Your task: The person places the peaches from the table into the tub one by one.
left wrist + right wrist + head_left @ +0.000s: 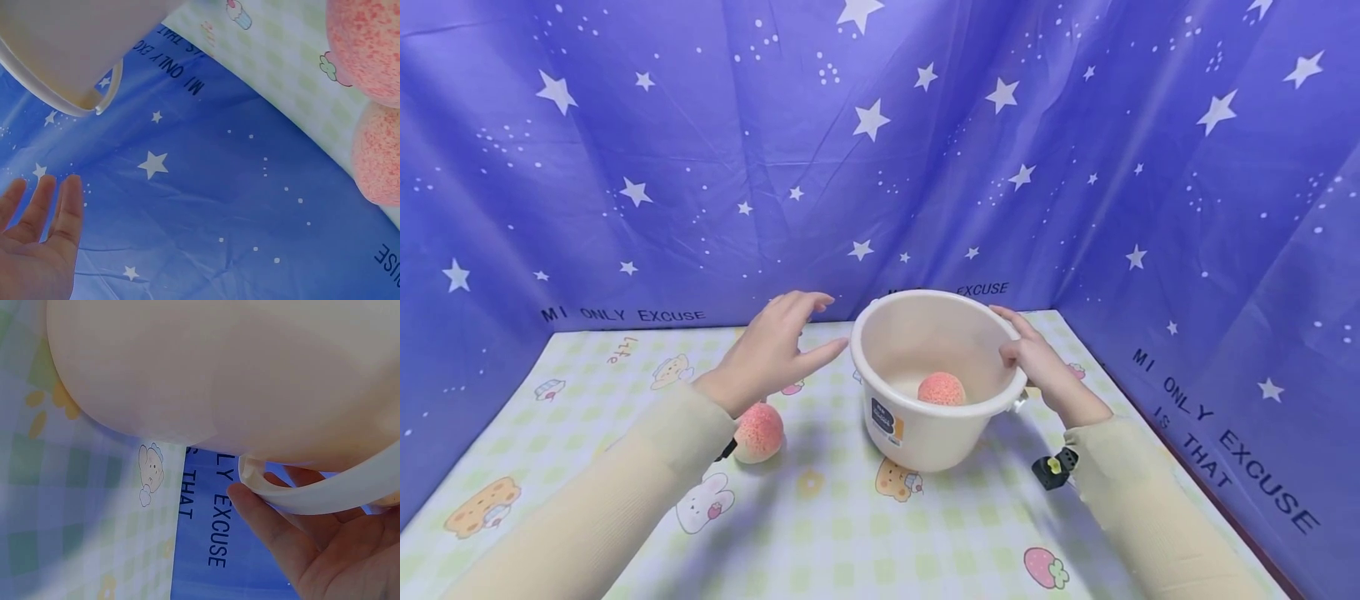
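Observation:
A cream plastic bucket (925,433) stands at the middle right in the head view, its mouth tipped toward me. Inside it lies a speckled pink peach (942,389). My right hand (1048,371) grips the bucket's right rim, beside the handle (325,490) seen in the right wrist view. My left hand (775,346) is held with fingers spread, thumb tip close to the left rim, holding nothing. Another peach (758,433) rests on the table under my left wrist. In the left wrist view two peaches, an upper one (369,47) and a lower one (380,156), show outside the bucket.
A pale green checked cloth with cartoon prints (835,542) covers the table (625,400). Behind and to the right hangs a blue curtain (775,167) with white stars, close to the table's edges. A small black device (1054,468) sits by my right wrist.

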A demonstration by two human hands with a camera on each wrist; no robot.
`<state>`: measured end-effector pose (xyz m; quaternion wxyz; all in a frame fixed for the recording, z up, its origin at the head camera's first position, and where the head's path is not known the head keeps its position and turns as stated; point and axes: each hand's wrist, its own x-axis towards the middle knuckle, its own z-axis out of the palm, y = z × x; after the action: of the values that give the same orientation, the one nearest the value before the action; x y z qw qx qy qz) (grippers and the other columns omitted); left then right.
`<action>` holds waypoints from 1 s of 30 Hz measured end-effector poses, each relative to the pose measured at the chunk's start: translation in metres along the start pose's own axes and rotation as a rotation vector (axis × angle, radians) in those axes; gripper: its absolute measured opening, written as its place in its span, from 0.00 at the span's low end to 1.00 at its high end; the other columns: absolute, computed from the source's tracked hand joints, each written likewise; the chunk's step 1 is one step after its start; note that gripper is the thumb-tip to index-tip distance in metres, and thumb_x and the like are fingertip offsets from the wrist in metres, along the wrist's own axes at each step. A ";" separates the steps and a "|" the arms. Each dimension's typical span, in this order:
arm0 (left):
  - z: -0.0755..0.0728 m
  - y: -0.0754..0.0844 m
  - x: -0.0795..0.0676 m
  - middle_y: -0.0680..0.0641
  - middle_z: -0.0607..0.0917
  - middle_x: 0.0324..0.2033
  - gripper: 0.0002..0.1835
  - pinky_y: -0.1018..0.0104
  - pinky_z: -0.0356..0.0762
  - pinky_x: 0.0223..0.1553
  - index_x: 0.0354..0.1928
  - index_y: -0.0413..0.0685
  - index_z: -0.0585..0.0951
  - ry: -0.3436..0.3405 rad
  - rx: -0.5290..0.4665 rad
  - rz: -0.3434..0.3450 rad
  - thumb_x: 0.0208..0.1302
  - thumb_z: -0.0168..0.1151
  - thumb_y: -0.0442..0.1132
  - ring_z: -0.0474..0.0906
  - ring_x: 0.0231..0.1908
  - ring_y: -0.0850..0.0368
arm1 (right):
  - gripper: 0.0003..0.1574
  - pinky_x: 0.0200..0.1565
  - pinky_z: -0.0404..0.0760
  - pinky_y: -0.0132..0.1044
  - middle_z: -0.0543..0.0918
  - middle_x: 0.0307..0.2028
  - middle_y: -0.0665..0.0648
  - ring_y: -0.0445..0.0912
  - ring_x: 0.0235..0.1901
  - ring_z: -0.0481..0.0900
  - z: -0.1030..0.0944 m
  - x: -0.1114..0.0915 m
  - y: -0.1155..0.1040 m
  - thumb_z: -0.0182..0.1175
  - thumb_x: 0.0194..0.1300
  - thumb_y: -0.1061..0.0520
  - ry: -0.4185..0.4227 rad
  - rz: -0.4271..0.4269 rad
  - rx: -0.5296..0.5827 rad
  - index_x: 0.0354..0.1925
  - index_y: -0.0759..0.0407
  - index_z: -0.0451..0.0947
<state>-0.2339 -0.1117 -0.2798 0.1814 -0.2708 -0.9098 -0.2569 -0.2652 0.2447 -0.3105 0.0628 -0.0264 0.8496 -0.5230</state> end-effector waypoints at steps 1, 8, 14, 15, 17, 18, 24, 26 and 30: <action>0.000 0.000 -0.001 0.43 0.80 0.56 0.32 0.48 0.69 0.63 0.64 0.43 0.73 0.000 0.004 -0.002 0.63 0.65 0.54 0.74 0.57 0.46 | 0.60 0.30 0.79 0.35 0.58 0.70 0.72 0.57 0.49 0.75 0.000 0.000 0.000 0.44 0.47 0.68 -0.001 -0.002 0.000 0.79 0.47 0.44; -0.001 -0.004 -0.003 0.43 0.80 0.56 0.31 0.48 0.71 0.62 0.63 0.43 0.73 0.002 0.011 -0.009 0.64 0.65 0.54 0.74 0.57 0.46 | 0.60 0.31 0.80 0.36 0.58 0.71 0.71 0.58 0.49 0.75 0.000 0.000 -0.001 0.44 0.47 0.68 -0.002 0.005 0.000 0.79 0.46 0.44; 0.000 -0.011 -0.010 0.42 0.80 0.56 0.31 0.48 0.72 0.61 0.63 0.41 0.73 0.007 0.004 -0.026 0.63 0.65 0.53 0.75 0.56 0.45 | 0.60 0.31 0.80 0.36 0.58 0.70 0.71 0.58 0.50 0.74 0.001 -0.001 -0.001 0.44 0.47 0.68 0.000 0.005 0.003 0.79 0.46 0.44; 0.000 -0.011 -0.011 0.42 0.80 0.56 0.31 0.48 0.72 0.60 0.62 0.41 0.74 0.006 0.004 -0.032 0.63 0.65 0.53 0.75 0.55 0.45 | 0.60 0.30 0.79 0.36 0.59 0.70 0.71 0.58 0.50 0.74 0.001 -0.001 -0.001 0.44 0.47 0.68 0.001 0.005 0.002 0.79 0.46 0.44; 0.001 -0.014 -0.014 0.41 0.80 0.56 0.32 0.48 0.73 0.60 0.62 0.41 0.74 0.003 0.007 -0.040 0.63 0.66 0.53 0.75 0.55 0.44 | 0.60 0.30 0.79 0.35 0.59 0.70 0.71 0.57 0.50 0.74 0.001 -0.001 -0.001 0.44 0.47 0.68 0.001 0.005 0.001 0.79 0.46 0.44; 0.002 -0.015 -0.016 0.41 0.80 0.56 0.31 0.48 0.72 0.60 0.62 0.40 0.74 0.000 0.010 -0.044 0.63 0.65 0.53 0.75 0.55 0.44 | 0.60 0.30 0.79 0.35 0.59 0.70 0.71 0.57 0.49 0.75 0.001 -0.001 -0.001 0.44 0.47 0.68 0.002 0.005 0.001 0.79 0.46 0.44; 0.004 -0.020 -0.022 0.41 0.80 0.56 0.32 0.47 0.72 0.60 0.62 0.40 0.73 -0.004 0.021 -0.055 0.64 0.65 0.53 0.75 0.55 0.44 | 0.60 0.31 0.79 0.36 0.59 0.70 0.71 0.58 0.50 0.74 0.000 -0.001 0.000 0.44 0.47 0.68 0.005 0.004 -0.003 0.79 0.47 0.44; 0.004 -0.022 -0.025 0.41 0.80 0.56 0.31 0.47 0.73 0.59 0.62 0.40 0.74 -0.004 0.022 -0.064 0.64 0.65 0.52 0.75 0.55 0.44 | 0.60 0.31 0.79 0.36 0.58 0.71 0.72 0.58 0.51 0.73 -0.001 -0.001 0.000 0.44 0.47 0.67 0.005 0.003 -0.006 0.79 0.47 0.44; 0.004 -0.026 -0.029 0.42 0.80 0.56 0.29 0.48 0.74 0.58 0.61 0.42 0.74 0.006 0.030 -0.085 0.64 0.65 0.52 0.76 0.54 0.45 | 0.60 0.32 0.78 0.35 0.58 0.71 0.71 0.59 0.52 0.73 -0.001 -0.001 0.001 0.44 0.46 0.67 0.009 0.008 -0.006 0.79 0.46 0.45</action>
<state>-0.2272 -0.1393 -0.3062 0.1770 -0.2284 -0.9237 -0.2515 -0.2645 0.2457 -0.3110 0.0610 -0.0210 0.8514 -0.5205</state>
